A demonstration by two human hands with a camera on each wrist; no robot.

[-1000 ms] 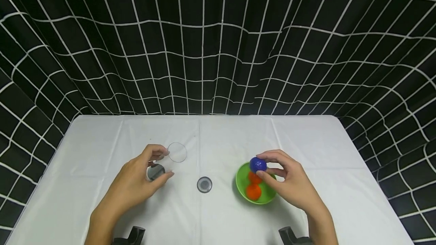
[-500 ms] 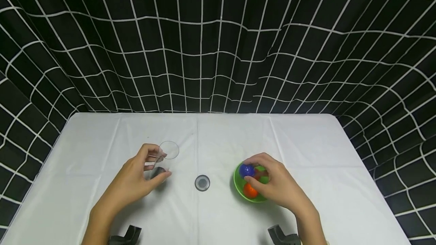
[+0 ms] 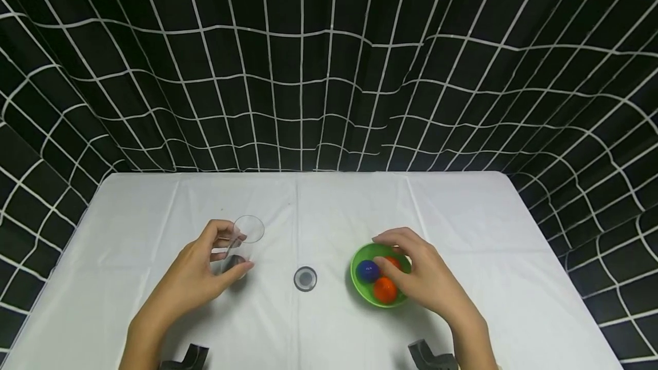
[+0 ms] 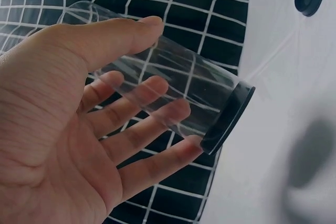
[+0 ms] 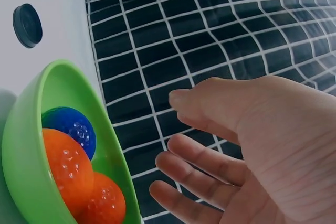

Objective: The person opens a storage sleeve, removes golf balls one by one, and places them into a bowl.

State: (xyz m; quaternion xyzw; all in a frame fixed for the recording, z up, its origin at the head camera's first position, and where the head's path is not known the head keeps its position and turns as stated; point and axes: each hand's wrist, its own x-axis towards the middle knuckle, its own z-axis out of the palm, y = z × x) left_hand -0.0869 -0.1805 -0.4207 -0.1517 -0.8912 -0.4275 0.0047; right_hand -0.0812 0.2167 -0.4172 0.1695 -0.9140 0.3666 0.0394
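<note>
My left hand (image 3: 205, 267) holds a clear plastic tube (image 4: 178, 82) with a black cap (image 4: 229, 118) on its bottom end, thumb on one side and fingers on the other. In the head view the tube's open rim (image 3: 249, 216) faces up. My right hand (image 3: 418, 267) is over the right side of a green bowl (image 3: 360, 287), fingers apart with nothing between them. Inside the bowl lie a blue ball (image 3: 368, 271) and two orange balls, the nearer orange ball (image 3: 385, 290) in full view and the farther orange ball (image 5: 105, 200) partly covered by my hand in the head view.
A round dark cap (image 3: 305, 278) lies on the white tablecloth (image 3: 329, 216) between the tube and the bowl. Behind the table hangs a black curtain (image 3: 288, 56) with a white grid. Black wrist mounts (image 3: 429, 356) show at the lower edge.
My right hand has lowered the blue ball into the green bowl and let go of it. The left hand still holds the tube, which has shifted slightly left and tilted a little.
</note>
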